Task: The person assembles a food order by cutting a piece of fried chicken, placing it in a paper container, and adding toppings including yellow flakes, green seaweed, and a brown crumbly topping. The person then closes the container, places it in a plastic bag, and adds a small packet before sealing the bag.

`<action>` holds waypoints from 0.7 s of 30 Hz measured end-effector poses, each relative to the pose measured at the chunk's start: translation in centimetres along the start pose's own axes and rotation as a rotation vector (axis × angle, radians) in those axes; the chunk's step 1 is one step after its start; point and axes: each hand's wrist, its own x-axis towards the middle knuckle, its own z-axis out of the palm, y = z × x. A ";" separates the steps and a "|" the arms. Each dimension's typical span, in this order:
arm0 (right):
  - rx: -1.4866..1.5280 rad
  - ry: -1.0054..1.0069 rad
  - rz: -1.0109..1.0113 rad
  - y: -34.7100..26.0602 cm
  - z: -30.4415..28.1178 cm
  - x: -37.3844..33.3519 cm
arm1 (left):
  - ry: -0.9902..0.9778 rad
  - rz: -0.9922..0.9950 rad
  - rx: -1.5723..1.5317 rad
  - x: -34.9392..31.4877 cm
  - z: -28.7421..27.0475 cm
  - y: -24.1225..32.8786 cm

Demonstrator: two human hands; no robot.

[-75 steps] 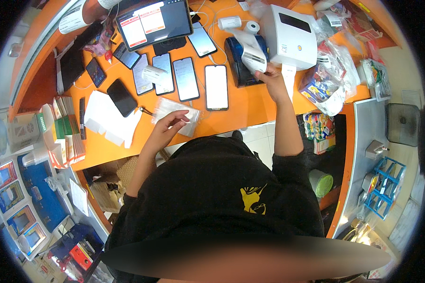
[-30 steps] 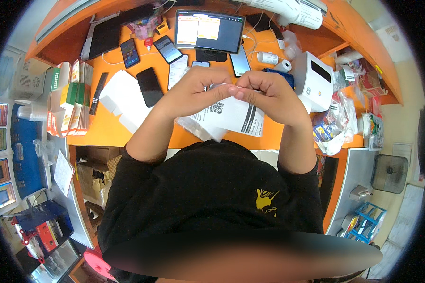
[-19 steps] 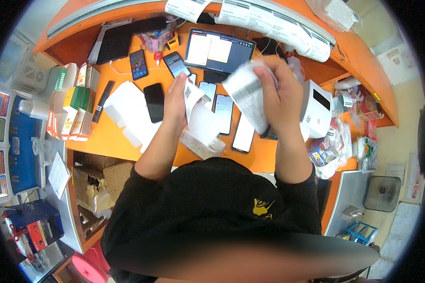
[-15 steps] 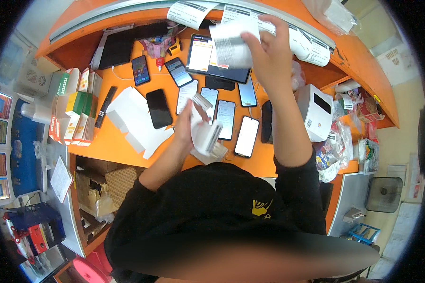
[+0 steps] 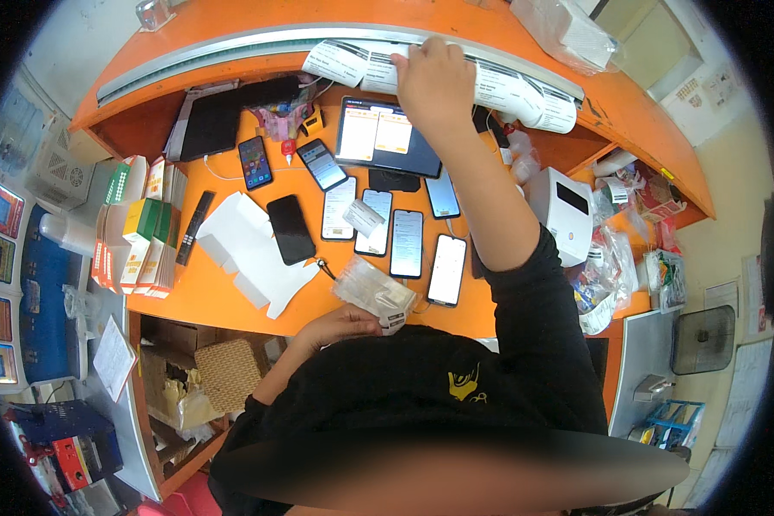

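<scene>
My left hand [image 5: 344, 325], near the front edge of the orange desk, is closed on the lower end of a clear plastic bag [image 5: 374, 288] with small dark printed marks. My right hand [image 5: 439, 86] reaches up to the far shelf edge, fingers bent over a white printed paper label [image 5: 380, 74] in the hanging row. Its fingertips are partly hidden against the metal strip [image 5: 249, 69]. Beneath that arm stands a tablet [image 5: 387, 138] with a lit screen. A small paper slip [image 5: 364, 218] lies across lit phones [image 5: 407, 245] in the middle.
A black phone [image 5: 291, 230] lies beside a cut white paper sheet [image 5: 249, 249]. On the left are upright box stacks [image 5: 150, 224] and a dark remote-like bar [image 5: 195, 228]. A white label printer [image 5: 559, 215] and plastic packets [image 5: 606, 275] crowd the right.
My right hand has carried the white paper up to the shelf-edge row. My left hand has come down toward me with the plastic bag. The small slip now lies on the phones.
</scene>
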 end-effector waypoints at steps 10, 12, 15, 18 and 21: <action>0.046 -0.131 -0.062 0.3 -0.8 0.1 | -0.181 -0.107 0.304 0.3 4.3 2.9; 0.232 -0.305 0.097 0.5 -2.0 -0.9 | -0.168 -0.131 0.330 0.8 5.9 3.5; 0.198 -0.016 -0.124 2.1 -5.8 -7.4 | -0.180 -0.291 0.475 2.1 9.2 3.9; 0.679 -0.174 -0.008 5.2 -12.0 -19.6 | -0.283 -0.410 0.523 4.7 12.6 3.1; 0.906 -0.479 0.395 9.0 -20.8 -34.3 | -0.399 -0.417 0.605 8.0 16.9 1.3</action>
